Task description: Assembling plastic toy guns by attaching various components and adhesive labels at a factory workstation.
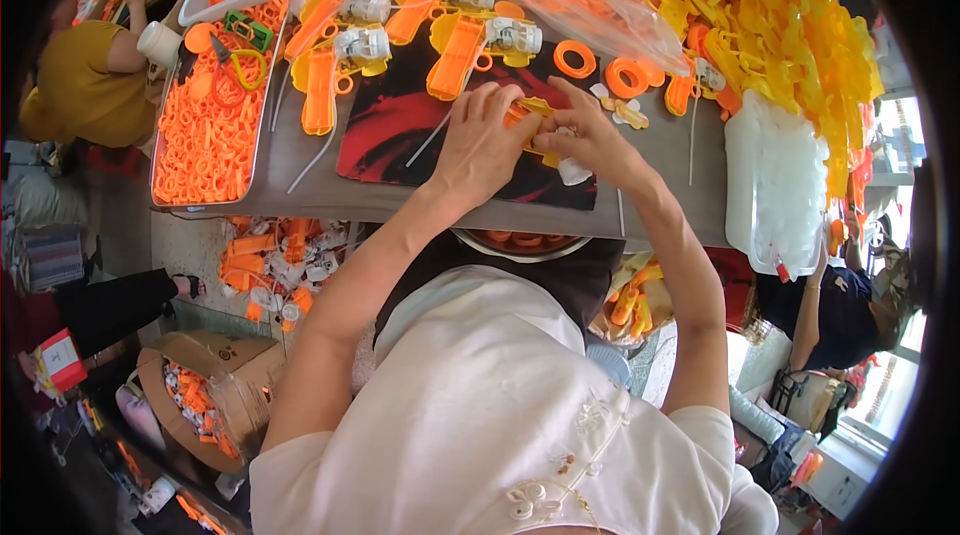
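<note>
Over a black-and-red mat (380, 140), both my hands close on an orange-and-yellow plastic toy gun (537, 106), mostly hidden by my fingers. My left hand (478, 140) grips it from the left. My right hand (590, 135) has its thumb and fingers on the other side, with a white piece (573, 173) showing just below them. Beyond my hands lie several similar toy guns (459, 58) in orange and yellow, with clear cylinders holding white parts. To the right of these lie orange rings (574, 59) and small white and yellow pieces (628, 113).
A tray of small orange parts (205, 160) stands at the left, with yellow-handled scissors (245, 68) on top. Yellow parts (770, 15) pile high at the back right. A white bin (775, 175) of translucent parts stands below them. Other people work at both sides.
</note>
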The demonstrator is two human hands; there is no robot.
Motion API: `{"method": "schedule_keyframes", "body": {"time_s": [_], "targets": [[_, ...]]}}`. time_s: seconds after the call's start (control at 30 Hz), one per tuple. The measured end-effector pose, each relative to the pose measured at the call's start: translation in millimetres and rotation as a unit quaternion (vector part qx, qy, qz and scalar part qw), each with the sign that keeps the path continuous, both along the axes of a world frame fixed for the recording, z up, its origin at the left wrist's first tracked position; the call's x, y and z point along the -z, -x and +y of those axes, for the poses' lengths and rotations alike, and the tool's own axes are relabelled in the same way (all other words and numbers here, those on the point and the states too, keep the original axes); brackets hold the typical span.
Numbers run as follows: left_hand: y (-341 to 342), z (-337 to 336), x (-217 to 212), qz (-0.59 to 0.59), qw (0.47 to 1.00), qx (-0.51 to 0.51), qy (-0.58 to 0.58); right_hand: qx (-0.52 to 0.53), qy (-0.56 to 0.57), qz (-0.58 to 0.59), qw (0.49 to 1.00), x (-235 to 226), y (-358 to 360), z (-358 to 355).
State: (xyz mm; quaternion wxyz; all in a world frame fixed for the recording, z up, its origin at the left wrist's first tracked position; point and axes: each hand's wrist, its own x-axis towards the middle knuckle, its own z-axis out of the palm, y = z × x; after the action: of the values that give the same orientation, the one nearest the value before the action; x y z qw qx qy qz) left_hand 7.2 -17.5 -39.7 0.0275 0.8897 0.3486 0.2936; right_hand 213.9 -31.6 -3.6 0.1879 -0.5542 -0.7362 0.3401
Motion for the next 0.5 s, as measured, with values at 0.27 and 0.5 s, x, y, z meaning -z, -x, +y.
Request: {"method": "schedule_keyframes", "body": {"time_s": [0.27,0.5], "targets": [[-0.1,-2.0,0.5,-0.005,0.999,-0.009,0.032,0.051,0.031,0.029,0.998,7.9,4.2,-1.1],[1.1,-1.4,2.9,-0.005,1.0,-0.008,0.026,0.059,0.016,0.003,0.998,6.4,2.4,-2.7]]}}
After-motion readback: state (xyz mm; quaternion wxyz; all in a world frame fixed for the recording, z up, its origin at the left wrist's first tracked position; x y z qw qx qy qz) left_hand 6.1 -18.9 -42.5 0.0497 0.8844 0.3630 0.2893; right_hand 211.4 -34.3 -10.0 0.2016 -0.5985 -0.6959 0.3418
